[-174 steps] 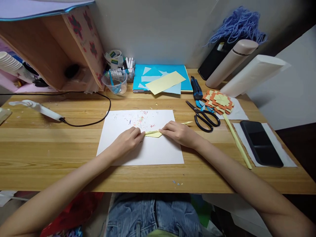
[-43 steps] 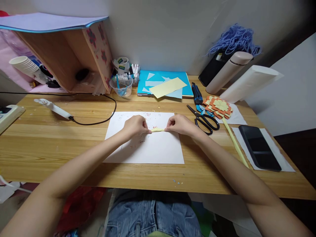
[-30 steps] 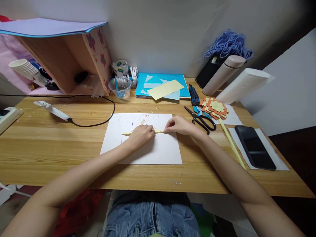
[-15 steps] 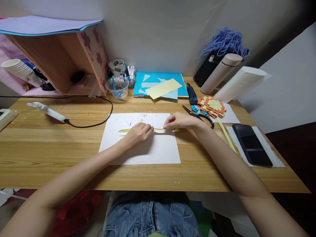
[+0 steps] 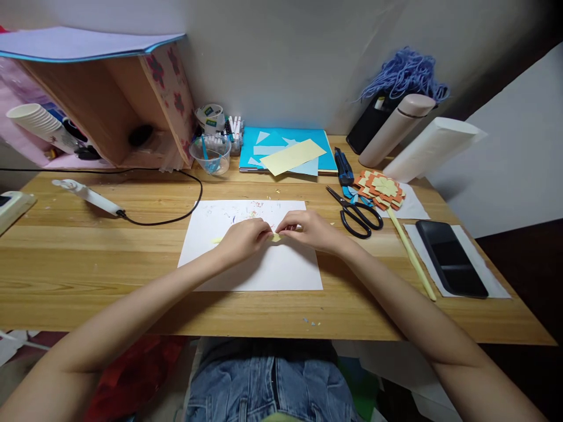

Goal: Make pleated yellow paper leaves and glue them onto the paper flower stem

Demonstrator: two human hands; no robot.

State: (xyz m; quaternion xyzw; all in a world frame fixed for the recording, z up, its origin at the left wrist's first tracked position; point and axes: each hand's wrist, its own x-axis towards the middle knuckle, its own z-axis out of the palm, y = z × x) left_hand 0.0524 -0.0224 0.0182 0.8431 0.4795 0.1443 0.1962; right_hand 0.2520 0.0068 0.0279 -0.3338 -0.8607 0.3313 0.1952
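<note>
A narrow strip of yellow paper (image 5: 276, 237) lies over the white sheet (image 5: 250, 272), mostly covered by my hands. My left hand (image 5: 247, 237) is closed on it, fingertips pinching near the middle; one end shows past the hand's left side. Close beside it, my right hand (image 5: 305, 228) pinches the strip with thumb and fingers, so the two sets of fingertips nearly meet. The part of the strip beneath my palms is hidden. Coloured marks dot the sheet's upper part.
Black-handled scissors (image 5: 356, 217) lie right of the sheet, near a paper flower (image 5: 380, 189) and a phone (image 5: 451, 258). A white corded tool (image 5: 90, 198) rests at left. Behind are a blue folder (image 5: 288, 140) with paper pieces, a plastic cup (image 5: 211, 157) and a tumbler (image 5: 398, 129).
My right hand has moved left along the yellow strip, close to my left hand, uncovering the scissors' handles. The strip sits slightly lower on the sheet.
</note>
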